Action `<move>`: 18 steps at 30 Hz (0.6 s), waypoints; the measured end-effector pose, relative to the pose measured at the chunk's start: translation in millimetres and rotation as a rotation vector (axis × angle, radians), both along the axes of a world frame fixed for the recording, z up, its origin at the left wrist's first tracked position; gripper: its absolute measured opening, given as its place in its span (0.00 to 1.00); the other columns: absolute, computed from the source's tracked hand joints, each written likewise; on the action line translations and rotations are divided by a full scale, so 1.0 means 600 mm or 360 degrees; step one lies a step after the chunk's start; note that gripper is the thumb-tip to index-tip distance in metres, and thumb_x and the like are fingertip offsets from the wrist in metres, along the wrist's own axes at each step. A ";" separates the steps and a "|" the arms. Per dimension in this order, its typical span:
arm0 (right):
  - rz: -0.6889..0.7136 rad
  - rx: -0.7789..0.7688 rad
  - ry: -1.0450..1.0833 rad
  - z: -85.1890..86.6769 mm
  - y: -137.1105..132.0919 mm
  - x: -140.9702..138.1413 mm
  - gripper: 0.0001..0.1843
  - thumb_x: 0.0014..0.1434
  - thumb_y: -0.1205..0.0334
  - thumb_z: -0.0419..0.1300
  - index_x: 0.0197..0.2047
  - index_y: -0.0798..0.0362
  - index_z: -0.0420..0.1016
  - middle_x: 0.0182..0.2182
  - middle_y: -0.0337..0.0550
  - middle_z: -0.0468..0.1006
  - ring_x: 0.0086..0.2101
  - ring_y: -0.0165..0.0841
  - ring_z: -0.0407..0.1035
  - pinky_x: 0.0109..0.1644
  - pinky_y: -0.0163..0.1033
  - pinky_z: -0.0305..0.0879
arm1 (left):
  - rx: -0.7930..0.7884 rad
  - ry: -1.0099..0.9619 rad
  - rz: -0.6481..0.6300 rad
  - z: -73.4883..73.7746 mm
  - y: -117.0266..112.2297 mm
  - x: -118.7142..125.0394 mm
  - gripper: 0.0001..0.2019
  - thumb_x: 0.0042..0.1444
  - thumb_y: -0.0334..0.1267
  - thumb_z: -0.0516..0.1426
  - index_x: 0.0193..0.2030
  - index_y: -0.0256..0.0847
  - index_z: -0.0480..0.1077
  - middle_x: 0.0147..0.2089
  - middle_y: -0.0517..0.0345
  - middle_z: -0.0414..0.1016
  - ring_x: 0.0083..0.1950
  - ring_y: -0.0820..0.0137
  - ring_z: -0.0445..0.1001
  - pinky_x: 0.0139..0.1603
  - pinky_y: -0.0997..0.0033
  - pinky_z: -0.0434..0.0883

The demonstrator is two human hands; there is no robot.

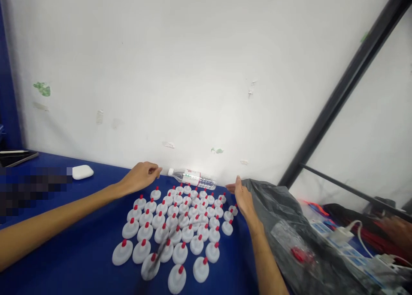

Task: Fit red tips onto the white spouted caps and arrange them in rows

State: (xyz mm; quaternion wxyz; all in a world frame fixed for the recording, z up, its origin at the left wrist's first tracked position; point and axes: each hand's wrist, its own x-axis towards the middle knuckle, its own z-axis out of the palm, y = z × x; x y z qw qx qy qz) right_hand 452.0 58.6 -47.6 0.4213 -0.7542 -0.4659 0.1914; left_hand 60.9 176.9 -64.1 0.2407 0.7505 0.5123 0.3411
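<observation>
Many small white round pieces with red tips (pixel 187 233), perhaps squat caps or bottles, stand in loose rows on a blue table (pixel 74 248). Behind them a clear plastic bottle (pixel 192 177) with a white cap and a label lies on its side against the wall. Just left of its cap is my left hand (pixel 144 175), its fingers curled together with nothing visible in them. My right hand (pixel 242 197) is beyond the bottle's base, fingers stretched out and thumb raised. Neither hand appears to touch the bottle. A blurred dark streak crosses the white pieces.
A white case (pixel 82 172) and a tablet (pixel 16 158) lie at the left. On the right are a dark grey plastic bag (pixel 273 205), a clear packet with red pieces (pixel 301 254) and power strips with a plug (pixel 341 235). A white wall (pixel 193 80) rises behind.
</observation>
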 end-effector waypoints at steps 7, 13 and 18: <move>0.0320 0.0056 0.0511 -0.046 0.024 -0.010 0.28 0.82 0.34 0.61 0.53 0.51 0.85 0.52 0.47 0.88 0.53 0.43 0.84 0.67 0.57 0.78 | -0.0326 -0.0316 0.0122 -0.072 0.037 0.005 0.16 0.79 0.51 0.66 0.52 0.39 0.80 0.46 0.56 0.84 0.41 0.64 0.84 0.44 0.60 0.85; 0.0581 0.0107 0.0656 -0.066 0.042 -0.053 0.40 0.76 0.20 0.56 0.43 0.49 0.88 0.42 0.48 0.91 0.51 0.44 0.86 0.70 0.57 0.75 | -0.0377 -0.0432 0.0089 -0.085 0.053 -0.004 0.17 0.78 0.52 0.66 0.53 0.38 0.80 0.49 0.56 0.84 0.45 0.60 0.85 0.46 0.58 0.86; 0.0752 0.0130 0.0718 -0.083 0.056 -0.076 0.47 0.72 0.14 0.53 0.45 0.51 0.90 0.44 0.54 0.92 0.52 0.46 0.86 0.72 0.60 0.73 | -0.0300 -0.0371 0.0003 -0.082 0.039 -0.004 0.18 0.78 0.53 0.66 0.54 0.37 0.81 0.51 0.54 0.85 0.49 0.57 0.86 0.50 0.55 0.87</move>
